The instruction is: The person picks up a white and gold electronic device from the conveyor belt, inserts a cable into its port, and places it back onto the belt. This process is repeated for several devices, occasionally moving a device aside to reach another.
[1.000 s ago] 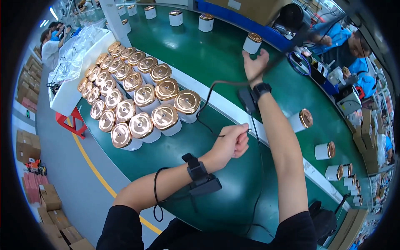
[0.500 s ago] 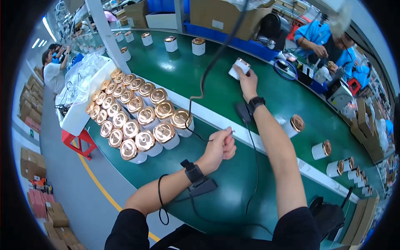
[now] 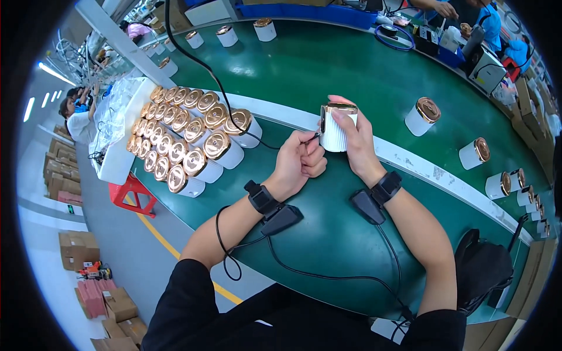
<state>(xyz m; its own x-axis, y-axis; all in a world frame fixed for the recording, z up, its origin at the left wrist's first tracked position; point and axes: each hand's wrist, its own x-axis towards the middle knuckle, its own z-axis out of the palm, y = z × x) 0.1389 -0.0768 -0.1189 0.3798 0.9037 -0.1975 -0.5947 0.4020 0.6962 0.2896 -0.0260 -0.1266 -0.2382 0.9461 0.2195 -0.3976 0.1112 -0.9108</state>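
Watching remotely, I see the right hand (image 3: 362,146) clamped round the white unit (image 3: 338,136), two o'clock of the left hand (image 3: 297,159), presumably steadying it; the left pinches the black cable (image 3: 209,69) near its tip, beside the unit; contact unclear.

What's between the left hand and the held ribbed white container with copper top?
Head view: a thin black cable tip, pinched by the left hand, pointing at the container; contact unclear.

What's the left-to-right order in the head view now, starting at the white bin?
White bin → rows of copper-lidded containers → left hand → held ribbed container → right hand → first lone container → second lone container → line of containers.
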